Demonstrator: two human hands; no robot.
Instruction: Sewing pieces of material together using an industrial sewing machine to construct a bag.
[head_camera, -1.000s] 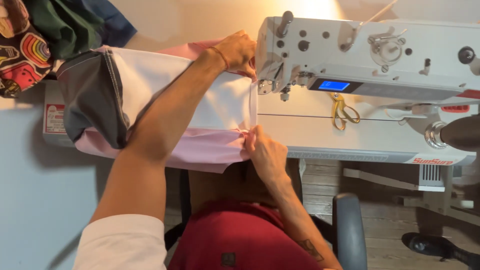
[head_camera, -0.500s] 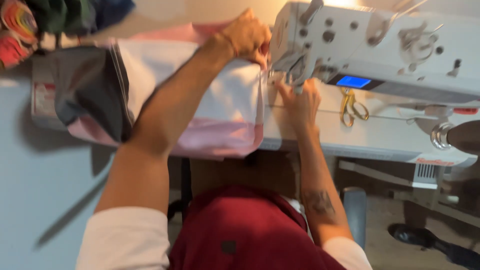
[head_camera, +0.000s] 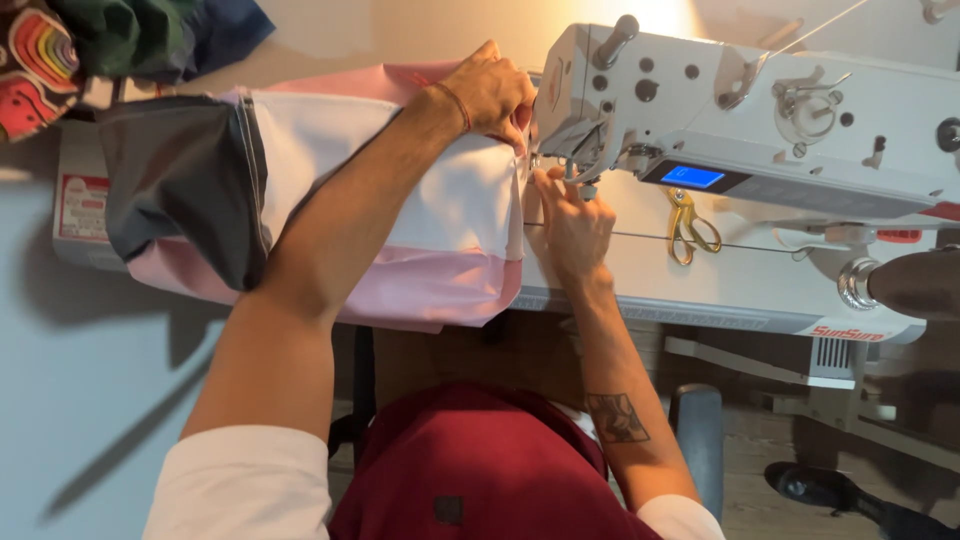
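The left hand (head_camera: 492, 92) has its grip closed, pinching the far edge of the white and pink fabric (head_camera: 420, 215) just beside the needle area of the white sewing machine (head_camera: 760, 110). The right hand (head_camera: 570, 225) lies flat-fingered on the near side of the same edge, its fingertips (head_camera: 545, 180) pressed to the cloth at the presser foot; whether its grip is closed on the cloth or only pressing cannot be told. The left forearm runs across the fabric from the lower left, a thin band on the wrist; the right forearm comes straight up from below and bears a dark tattoo. The fabric is spread over the bench (head_camera: 90, 400) to the left of the machine, white in the middle, pink along the near and far sides, with a grey panel (head_camera: 175, 185) at its left end. A second ago the right hand was holding the near pink corner of the cloth; half a second ago it had already gone up to the needle, where it is now, while the left hand has stayed at the far edge. Gold-handled scissors (head_camera: 690, 225) lie on the machine bed under a small blue screen (head_camera: 692, 177). A white box with a red label (head_camera: 82, 205) sits at the left under the grey panel, and colourful cloth (head_camera: 40, 60) is heaped in the far left corner.
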